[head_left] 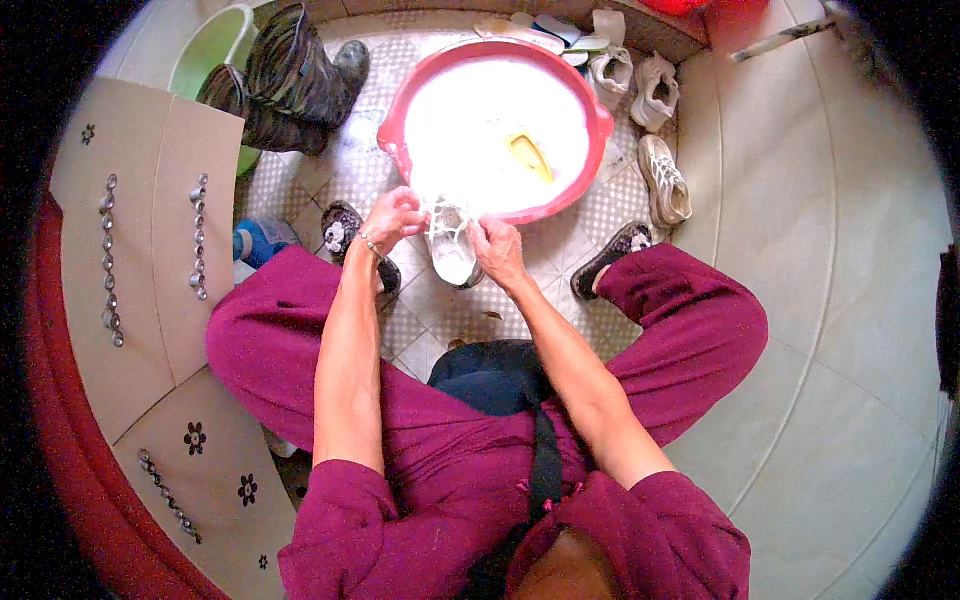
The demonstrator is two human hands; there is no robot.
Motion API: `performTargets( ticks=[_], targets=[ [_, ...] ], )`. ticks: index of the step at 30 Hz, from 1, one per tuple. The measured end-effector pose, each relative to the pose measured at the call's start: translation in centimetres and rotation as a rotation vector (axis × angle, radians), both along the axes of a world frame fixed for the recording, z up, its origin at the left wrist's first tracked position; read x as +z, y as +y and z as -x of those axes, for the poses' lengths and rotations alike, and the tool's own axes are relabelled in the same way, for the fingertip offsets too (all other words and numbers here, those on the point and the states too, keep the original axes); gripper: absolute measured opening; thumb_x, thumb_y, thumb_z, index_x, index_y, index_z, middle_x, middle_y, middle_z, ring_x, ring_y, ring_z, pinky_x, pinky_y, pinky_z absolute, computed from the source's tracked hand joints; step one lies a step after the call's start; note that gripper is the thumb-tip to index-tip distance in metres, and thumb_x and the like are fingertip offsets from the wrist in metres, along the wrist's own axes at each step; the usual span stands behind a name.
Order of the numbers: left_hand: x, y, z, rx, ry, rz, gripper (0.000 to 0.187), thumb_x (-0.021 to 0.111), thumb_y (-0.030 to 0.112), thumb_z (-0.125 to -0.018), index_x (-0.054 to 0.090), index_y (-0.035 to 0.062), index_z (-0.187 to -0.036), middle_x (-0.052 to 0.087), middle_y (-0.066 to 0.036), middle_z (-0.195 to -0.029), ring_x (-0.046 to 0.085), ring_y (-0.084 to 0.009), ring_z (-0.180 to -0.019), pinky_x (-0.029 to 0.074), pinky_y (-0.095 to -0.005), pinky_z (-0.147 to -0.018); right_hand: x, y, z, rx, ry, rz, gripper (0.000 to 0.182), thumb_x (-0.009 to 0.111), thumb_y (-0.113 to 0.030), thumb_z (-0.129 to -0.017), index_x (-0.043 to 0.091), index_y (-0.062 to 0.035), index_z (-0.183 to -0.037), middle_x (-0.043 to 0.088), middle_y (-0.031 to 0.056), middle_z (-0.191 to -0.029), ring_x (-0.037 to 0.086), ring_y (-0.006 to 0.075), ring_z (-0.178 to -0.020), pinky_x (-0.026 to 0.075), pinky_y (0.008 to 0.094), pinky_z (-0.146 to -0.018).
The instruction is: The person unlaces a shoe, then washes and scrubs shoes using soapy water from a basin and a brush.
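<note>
A white shoe (452,250) with laces is held at the near rim of a red basin (398,110), its opening towards me. My right hand (500,250) grips the shoe's right side, fingers closed on it. On the other side, my left hand (396,216) has its fingers bent together by the laces; whether they pinch a lace is too small to tell. Bright white foam or water, overexposed, fills the basin. A yellow object (530,156), perhaps a brush, lies in it.
Several light shoes (664,180) line the right wall beyond the basin. Dark patterned boots (300,80) and a green tub (215,50) stand at the back left. A blue container (266,242) sits beside the cabinet (150,220) at left.
</note>
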State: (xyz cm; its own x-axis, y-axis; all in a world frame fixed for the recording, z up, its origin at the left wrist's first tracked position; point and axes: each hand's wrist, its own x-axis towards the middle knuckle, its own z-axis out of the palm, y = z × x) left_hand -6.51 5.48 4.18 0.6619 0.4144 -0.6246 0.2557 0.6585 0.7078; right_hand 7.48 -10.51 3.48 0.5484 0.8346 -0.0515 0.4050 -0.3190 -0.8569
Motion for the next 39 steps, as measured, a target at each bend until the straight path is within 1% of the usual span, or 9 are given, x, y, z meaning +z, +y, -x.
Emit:
performTargets(
  ticks=[7,13,15,17,19,21,30,35,39],
  targets=[
    [-0.2,0.7,-0.9,-0.06,0.106,-0.278,0.018,0.06,0.001,-0.073,0.049,0.0068,-0.087,0.056,-0.003,-0.075,0.057,-0.0135,-0.064,0.049,-0.0271,-0.059,-0.1,-0.1,-0.1,0.015,-0.007,-0.026,0.019,0.052,-0.018,-0.079,0.05,-0.0021,-0.069,0.052,0.0192,-0.062,0.055,0.0358,-0.061,0.04,0.0431,-0.053],
    [-0.2,2.0,-3.1,-0.584,0.27,-1.29,0.011,0.055,0.001,-0.072,0.056,0.0038,-0.082,0.055,0.001,-0.067,0.053,-0.0094,-0.062,0.043,-0.0238,-0.055,0.0,0.2,-0.3,0.018,-0.039,-0.043,0.023,0.051,-0.021,-0.08,0.051,0.0005,-0.071,0.049,0.0206,-0.061,0.052,0.0338,-0.057,0.039,0.039,-0.052],
    [0.5,2.0,-3.1,-0.489,0.225,-1.197,0.017,0.057,0.0,-0.071,0.057,0.0037,-0.088,0.057,0.0,-0.068,0.054,-0.0126,-0.064,0.044,-0.0261,-0.059,0.5,0.2,-0.6,0.021,-0.025,-0.018,0.021,0.051,-0.02,-0.08,0.051,-0.0005,-0.07,0.051,0.02,-0.062,0.053,0.035,-0.059,0.04,0.0409,-0.053],
    [1.4,2.0,-2.5,-0.191,0.099,-0.633,0.023,0.06,-0.002,-0.069,0.057,0.0029,-0.092,0.059,-0.003,-0.078,0.057,-0.016,-0.069,0.046,-0.0271,-0.064,0.7,0.3,-0.6,0.024,-0.008,0.006,0.02,0.051,-0.019,-0.079,0.051,-0.0015,-0.069,0.053,0.0195,-0.062,0.054,0.0361,-0.061,0.041,0.0428,-0.054],
    [-0.2,1.5,-0.9,-0.081,0.071,-0.57,0.031,0.061,-0.002,-0.065,0.056,0.0015,-0.096,0.059,-0.005,-0.09,0.059,-0.018,-0.078,0.048,-0.0287,-0.067,0.6,0.4,-0.2,0.001,-0.012,-0.068,0.021,0.052,-0.019,-0.079,0.051,-0.0013,-0.068,0.052,0.0199,-0.062,0.055,0.0361,-0.061,0.041,0.0427,-0.055],
    [-0.1,-0.1,0.4,0.135,0.033,-0.167,0.033,0.063,-0.003,-0.068,0.055,0.0031,-0.1,0.058,-0.005,-0.092,0.057,-0.0141,-0.081,0.047,-0.0264,-0.071,0.5,0.3,-0.1,-0.002,-0.006,-0.059,0.021,0.052,-0.019,-0.079,0.051,-0.0013,-0.069,0.052,0.0198,-0.062,0.055,0.036,-0.061,0.041,0.0426,-0.055],
    [-1.6,-3.5,0.9,0.234,0.104,-0.052,0.02,0.063,0.009,-0.076,0.06,0.0012,-0.094,0.061,-0.003,-0.079,0.054,-0.009,-0.062,0.042,-0.0215,-0.054,0.3,0.3,0.0,-0.024,0.016,-0.085,0.023,0.052,-0.02,-0.079,0.051,0.0,-0.068,0.049,0.0198,-0.059,0.052,0.0317,-0.055,0.039,0.0392,-0.051],
    [-2.1,-3.4,0.6,0.242,0.224,-0.476,0.01,0.064,0.012,-0.077,0.064,0.002,-0.08,0.061,-0.002,-0.066,0.053,-0.0069,-0.054,0.04,-0.0187,-0.05,0.0,0.1,-0.1,0.009,-0.026,-0.031,0.019,0.05,-0.018,-0.079,0.05,-0.0017,-0.07,0.054,0.0199,-0.063,0.055,0.0372,-0.062,0.041,0.0438,-0.054],
    [-0.3,-2.7,-0.1,0.258,0.333,-0.473,0.014,0.061,0.009,-0.078,0.062,-0.0014,-0.086,0.063,-0.003,-0.067,0.055,-0.0064,-0.056,0.043,-0.0205,-0.052,-0.3,0.1,0.1,0.005,-0.029,-0.036,0.02,0.051,-0.018,-0.079,0.049,-0.002,-0.069,0.053,0.0198,-0.063,0.055,0.0374,-0.062,0.041,0.0438,-0.054]
  ],
)
